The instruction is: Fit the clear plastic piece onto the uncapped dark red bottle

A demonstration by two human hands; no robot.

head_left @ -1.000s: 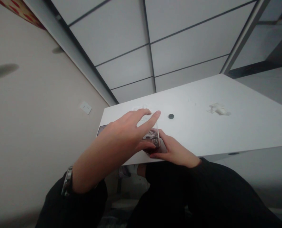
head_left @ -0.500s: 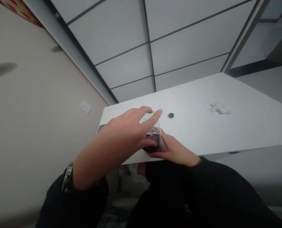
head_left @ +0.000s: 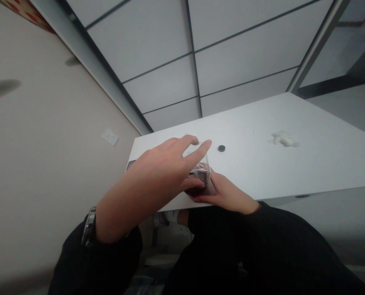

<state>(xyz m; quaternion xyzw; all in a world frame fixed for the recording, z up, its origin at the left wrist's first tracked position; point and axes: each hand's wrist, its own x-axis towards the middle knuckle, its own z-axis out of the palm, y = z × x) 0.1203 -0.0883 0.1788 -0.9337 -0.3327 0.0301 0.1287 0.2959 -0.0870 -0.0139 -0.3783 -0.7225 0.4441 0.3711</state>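
Ok so here's the setup: 2 bare hands working at the near edge of a white table (head_left: 246, 172), with a beige wall (head_left: 62, 143) off to the left. Far left of the grip, a silver metal wristwatch (head_left: 90, 226) sits on the left wrist, just past a black sleeve (head_left: 114, 256). Under the left palm, a dark flat object (head_left: 130, 164) pokes out at the table's edge, though it's too covered to tell what it is.

The left hand (head_left: 160, 168) comes in over the top of a clear cup with dark red contents (head_left: 200, 176). Its index finger (head_left: 199, 149) stretches across the clear upper part, while a lower finger presses against the side. The right hand (head_left: 223, 194) cups the cup low down from the other side, so the fingers curl around its base. Basically it's clenched between the 2 hands, right by the table edge, tilted a bit as far as I can tell.

Just right of the grip there's a small round black disc (head_left: 221, 148) lying on the table, not touching anything. Farther right, well apart from the hands, sits a crumpled white tissue (head_left: 283, 139).
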